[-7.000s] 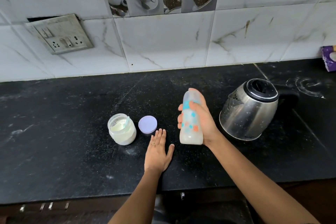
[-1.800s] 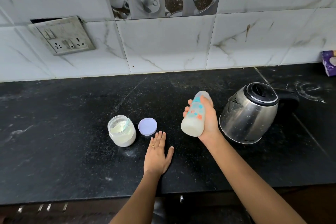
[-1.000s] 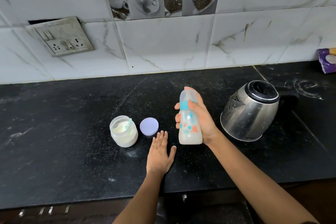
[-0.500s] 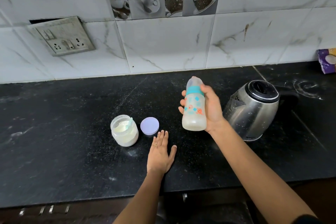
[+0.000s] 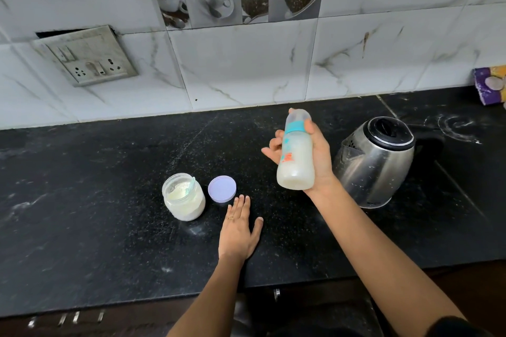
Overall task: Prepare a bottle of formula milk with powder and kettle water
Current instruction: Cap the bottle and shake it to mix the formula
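My right hand (image 5: 317, 156) grips a baby bottle (image 5: 296, 156) with a teal collar and clear cap, lifted above the black counter (image 5: 109, 200) and tilted slightly. White milk fills its lower part. My left hand (image 5: 238, 230) rests flat on the counter, fingers straight, holding nothing. Left of it stands an open glass jar of formula powder (image 5: 184, 197) with a pale scoop inside. The jar's lilac lid (image 5: 222, 189) lies beside it. A steel kettle (image 5: 375, 161) with a black lid stands just right of the bottle.
A tiled wall with a switch-and-socket plate (image 5: 87, 56) runs behind the counter. A purple packet (image 5: 491, 87) sits at the far right edge. Powder smears mark the counter behind the kettle. Drawer handles show below the counter's front edge.
Over the last second the bottle has kept moving up and down in my right hand, now higher and nearer the kettle. My left hand has stayed flat on the counter.
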